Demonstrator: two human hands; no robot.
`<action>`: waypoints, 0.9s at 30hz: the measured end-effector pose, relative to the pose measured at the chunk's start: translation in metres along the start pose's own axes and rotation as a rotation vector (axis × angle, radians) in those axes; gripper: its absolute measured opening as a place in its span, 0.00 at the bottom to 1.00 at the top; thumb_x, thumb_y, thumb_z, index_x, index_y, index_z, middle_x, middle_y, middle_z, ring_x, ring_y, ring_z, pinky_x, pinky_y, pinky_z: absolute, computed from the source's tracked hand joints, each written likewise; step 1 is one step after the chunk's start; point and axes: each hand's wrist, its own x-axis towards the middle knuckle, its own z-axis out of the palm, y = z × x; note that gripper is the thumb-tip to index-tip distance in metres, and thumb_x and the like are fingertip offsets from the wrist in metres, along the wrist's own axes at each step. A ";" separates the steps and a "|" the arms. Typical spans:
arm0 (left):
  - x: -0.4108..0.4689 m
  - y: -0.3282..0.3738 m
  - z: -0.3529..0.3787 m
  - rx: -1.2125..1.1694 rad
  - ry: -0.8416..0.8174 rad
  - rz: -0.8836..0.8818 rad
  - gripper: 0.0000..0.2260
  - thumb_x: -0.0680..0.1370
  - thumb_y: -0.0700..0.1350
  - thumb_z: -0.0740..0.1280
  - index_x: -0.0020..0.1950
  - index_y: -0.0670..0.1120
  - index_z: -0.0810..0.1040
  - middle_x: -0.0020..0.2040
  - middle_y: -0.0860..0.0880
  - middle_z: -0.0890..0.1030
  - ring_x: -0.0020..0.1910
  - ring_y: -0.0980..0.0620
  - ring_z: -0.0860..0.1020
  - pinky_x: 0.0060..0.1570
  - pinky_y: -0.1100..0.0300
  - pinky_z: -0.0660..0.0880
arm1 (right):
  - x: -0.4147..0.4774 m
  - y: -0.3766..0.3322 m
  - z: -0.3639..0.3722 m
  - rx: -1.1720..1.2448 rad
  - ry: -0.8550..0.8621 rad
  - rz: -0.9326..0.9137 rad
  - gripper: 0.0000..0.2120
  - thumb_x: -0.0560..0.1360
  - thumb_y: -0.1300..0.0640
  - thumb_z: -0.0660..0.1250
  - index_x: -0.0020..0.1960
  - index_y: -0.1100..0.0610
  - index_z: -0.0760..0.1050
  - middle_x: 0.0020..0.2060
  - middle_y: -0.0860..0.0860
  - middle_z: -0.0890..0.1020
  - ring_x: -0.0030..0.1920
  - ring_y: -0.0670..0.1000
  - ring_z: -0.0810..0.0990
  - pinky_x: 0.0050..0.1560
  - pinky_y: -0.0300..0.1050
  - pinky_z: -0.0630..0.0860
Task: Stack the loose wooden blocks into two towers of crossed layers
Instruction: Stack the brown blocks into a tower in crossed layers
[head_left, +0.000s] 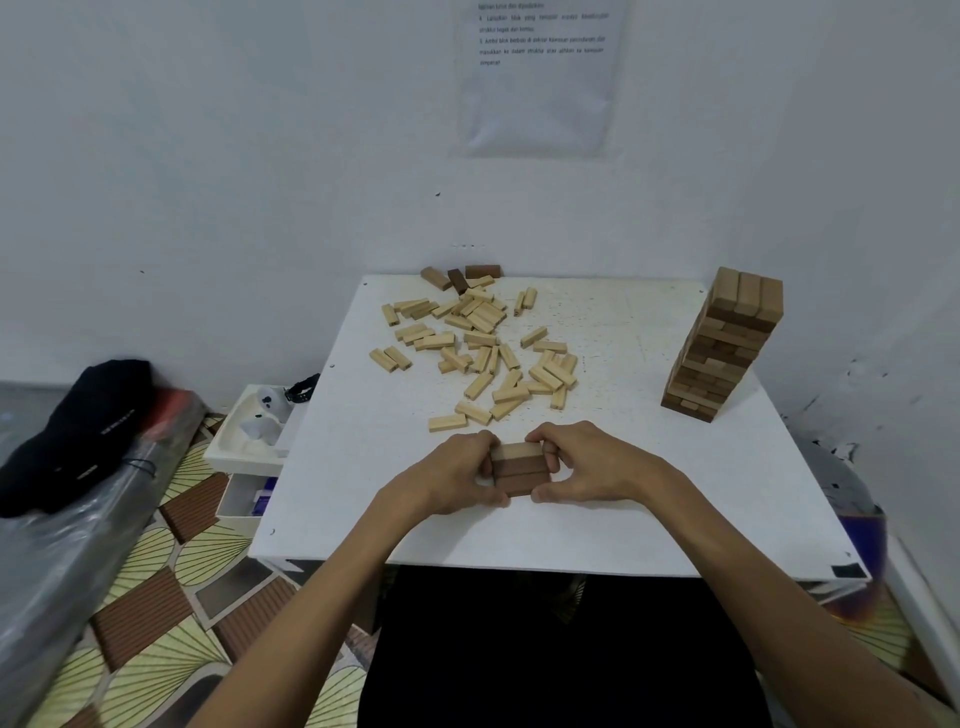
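Three wooden blocks (521, 468) lie side by side as one flat layer near the front middle of the white table (649, 493): one light, two brown. My left hand (457, 478) grips the layer's left end with curled fingers, and my right hand (582, 470) grips its right end. A heap of several loose pale blocks (478, 348) is scattered over the table's far middle, with a few darker blocks (462, 278) at the back edge. A tall tower of crossed layers (724, 345) stands at the far right.
The table stands against a white wall with a printed sheet (540, 78) taped above. To the left are a white box (254, 431), a black cap (78, 431) on plastic wrap, and patterned flooring (171, 597).
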 end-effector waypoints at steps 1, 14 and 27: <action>0.000 0.001 0.000 0.003 -0.003 -0.003 0.26 0.74 0.51 0.77 0.67 0.44 0.72 0.55 0.47 0.78 0.52 0.48 0.77 0.54 0.52 0.76 | 0.000 0.000 0.000 0.002 -0.004 0.006 0.31 0.70 0.40 0.75 0.68 0.49 0.70 0.46 0.43 0.77 0.45 0.42 0.74 0.47 0.42 0.74; 0.003 0.002 -0.002 0.071 -0.043 -0.003 0.25 0.75 0.52 0.75 0.67 0.44 0.70 0.54 0.47 0.78 0.51 0.48 0.77 0.53 0.51 0.77 | 0.001 0.000 0.003 0.032 -0.034 0.075 0.36 0.71 0.43 0.77 0.73 0.52 0.67 0.46 0.43 0.79 0.47 0.41 0.74 0.45 0.38 0.69; 0.005 0.003 -0.004 0.090 -0.091 -0.003 0.24 0.77 0.50 0.74 0.67 0.43 0.69 0.53 0.48 0.76 0.49 0.49 0.76 0.48 0.57 0.73 | 0.000 -0.007 -0.003 -0.034 -0.075 0.078 0.35 0.72 0.42 0.76 0.72 0.52 0.67 0.46 0.43 0.79 0.49 0.41 0.73 0.46 0.39 0.71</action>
